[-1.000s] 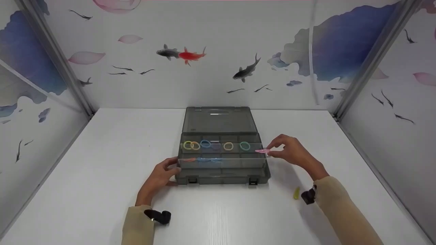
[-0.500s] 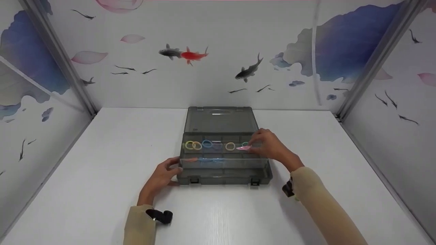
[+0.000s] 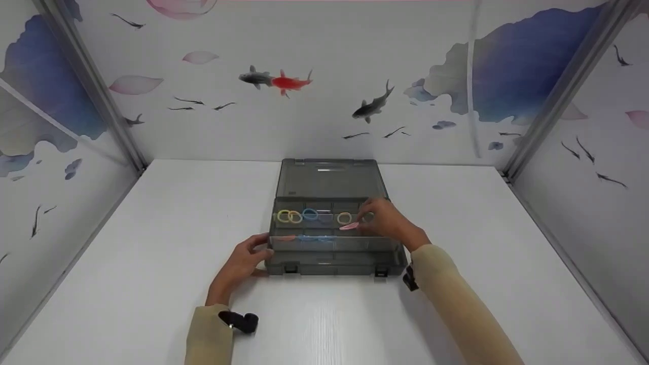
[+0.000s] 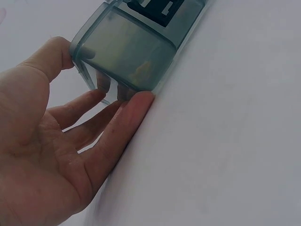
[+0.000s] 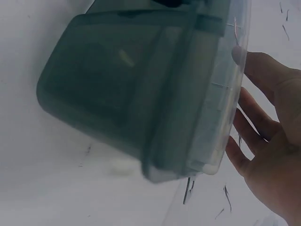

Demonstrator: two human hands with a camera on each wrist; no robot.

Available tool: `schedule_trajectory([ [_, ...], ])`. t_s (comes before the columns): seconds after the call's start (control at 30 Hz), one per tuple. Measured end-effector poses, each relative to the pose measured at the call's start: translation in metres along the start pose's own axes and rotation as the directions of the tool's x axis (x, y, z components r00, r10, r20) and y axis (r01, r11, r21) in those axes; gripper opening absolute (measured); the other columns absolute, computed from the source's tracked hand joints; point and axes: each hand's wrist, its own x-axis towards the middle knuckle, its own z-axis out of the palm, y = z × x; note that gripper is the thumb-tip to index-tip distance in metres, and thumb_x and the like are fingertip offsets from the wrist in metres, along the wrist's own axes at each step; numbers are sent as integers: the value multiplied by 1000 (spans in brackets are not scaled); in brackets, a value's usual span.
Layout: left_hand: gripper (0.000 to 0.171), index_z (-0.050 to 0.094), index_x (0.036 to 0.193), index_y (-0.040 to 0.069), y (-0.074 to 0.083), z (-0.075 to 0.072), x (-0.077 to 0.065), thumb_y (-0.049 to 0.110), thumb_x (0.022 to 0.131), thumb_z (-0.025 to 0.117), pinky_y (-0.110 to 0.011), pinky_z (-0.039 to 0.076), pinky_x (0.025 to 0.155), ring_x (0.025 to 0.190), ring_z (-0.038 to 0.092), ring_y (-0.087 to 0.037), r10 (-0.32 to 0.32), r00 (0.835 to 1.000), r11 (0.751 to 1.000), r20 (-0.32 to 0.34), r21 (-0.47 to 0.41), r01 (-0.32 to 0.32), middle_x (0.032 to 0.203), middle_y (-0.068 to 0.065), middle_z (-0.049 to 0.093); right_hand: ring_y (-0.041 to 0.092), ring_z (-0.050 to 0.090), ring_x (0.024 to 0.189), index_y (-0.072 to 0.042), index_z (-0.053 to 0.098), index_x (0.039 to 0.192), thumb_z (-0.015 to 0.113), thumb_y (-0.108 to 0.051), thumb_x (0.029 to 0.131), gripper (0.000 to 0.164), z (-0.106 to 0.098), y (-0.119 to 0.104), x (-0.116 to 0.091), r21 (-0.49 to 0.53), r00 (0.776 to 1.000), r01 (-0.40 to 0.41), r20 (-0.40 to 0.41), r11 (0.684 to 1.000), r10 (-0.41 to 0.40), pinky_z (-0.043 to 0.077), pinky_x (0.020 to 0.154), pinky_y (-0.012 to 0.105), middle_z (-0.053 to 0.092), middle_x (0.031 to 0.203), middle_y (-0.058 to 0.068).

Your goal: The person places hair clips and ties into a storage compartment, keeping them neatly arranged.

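Observation:
A grey see-through compartment box (image 3: 334, 269) stands with its lid folded back. My left hand (image 3: 244, 257) holds the box's left end, thumb at the rim and fingertips against the side wall; the left wrist view shows this hand (image 4: 70, 136) close up. Over the box's right half, my right hand (image 3: 386, 219) pinches a small pink hair clip (image 3: 349, 226). Beneath that hand, a green hair tie (image 3: 368, 217) is partly covered. Pale yellow hair ties (image 3: 345, 218), a blue hair tie (image 3: 310, 214) and a row of orange and blue pieces (image 3: 315, 238) lie in the compartments.
The open lid (image 3: 332, 178) leans toward the back wall (image 3: 324, 116), which is printed with fish and petals. Clear dividers (image 3: 304, 246) rise between the box's rows. A white table (image 3: 324, 324) surrounds the box.
My right hand has carried the pink hair clip leftward from the box's right edge to over its compartments. The yellow piece on the table is now hidden by my right arm. My left hand stays put.

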Motion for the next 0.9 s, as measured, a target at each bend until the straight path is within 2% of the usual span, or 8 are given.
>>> schedule_trajectory([
  [0.27, 57, 42, 151, 8, 0, 0, 2, 15, 97, 60, -45, 62, 85, 132, 52, -37, -9, 1000, 1000, -3, 5, 9, 157, -16, 40, 31, 61, 116, -9, 81, 96, 80, -12, 84, 12, 12, 4, 5, -48, 1000, -2, 18, 999, 3, 50, 103, 51, 72, 113, 12],
  [0.47, 56, 44, 151, 9, -2, 1, 0, 14, 97, 61, -45, 62, 85, 128, 56, -35, -11, 1000, 1000, -13, 15, 12, 155, -16, 42, 29, 63, 107, -8, 81, 97, 81, -12, 83, 14, 15, 2, 5, -77, 999, -11, 37, 997, 14, 54, 95, 49, 73, 107, 9],
  [0.6, 56, 43, 151, 8, 0, 1, -1, 14, 98, 59, -46, 61, 85, 129, 54, -36, -6, 1000, 1000, -5, 10, 6, 156, -17, 42, 31, 63, 109, -6, 81, 99, 81, -11, 82, 17, 10, 0, 2, -98, 1000, 8, 21, 995, -6, 53, 96, 51, 72, 111, 12],
  [0.77, 57, 43, 151, 8, 0, 1, -1, 15, 97, 59, -45, 61, 86, 131, 53, -36, -9, 1000, 1000, -2, 13, 10, 156, -17, 41, 37, 58, 122, -4, 78, 107, 78, -10, 86, 22, -3, -7, -11, -3, 999, 32, -27, 999, -32, 48, 105, 56, 66, 127, 18],
  [0.9, 55, 45, 150, 8, 0, 1, -1, 15, 97, 59, -45, 62, 85, 129, 54, -35, -13, 1000, 1000, -7, 15, 13, 155, -17, 43, 38, 56, 126, -7, 77, 111, 74, -10, 89, 23, -14, -14, -33, 91, 996, 55, -81, 994, -47, 46, 106, 58, 65, 129, 17],
])
